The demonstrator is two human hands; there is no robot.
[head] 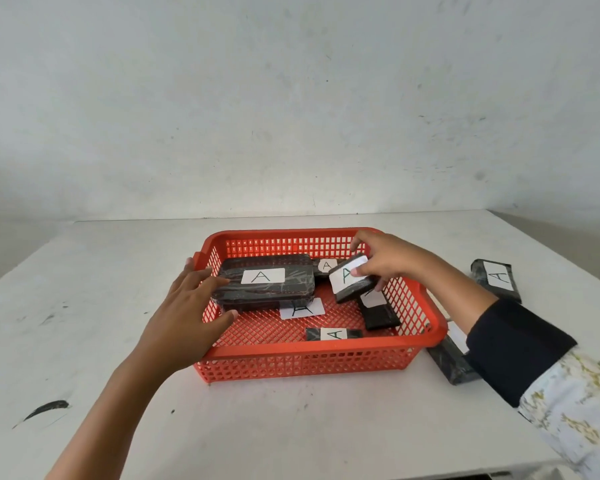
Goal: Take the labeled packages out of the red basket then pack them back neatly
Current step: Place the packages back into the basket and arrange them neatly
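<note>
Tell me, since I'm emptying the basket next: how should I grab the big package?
Grip the big package across its short width, from above on the left. It lies flat, label up, against the basket's left wall, and the left hand already rests on that end.

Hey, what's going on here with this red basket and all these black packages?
A person is working through black wrapped packages labeled "A" in a red basket on a white table. The right hand holds a small package in a pinch grip, tilted, above the basket. The left hand rests on the large package inside. Several others lie in the basket; two packages sit on the table to its right.
</note>
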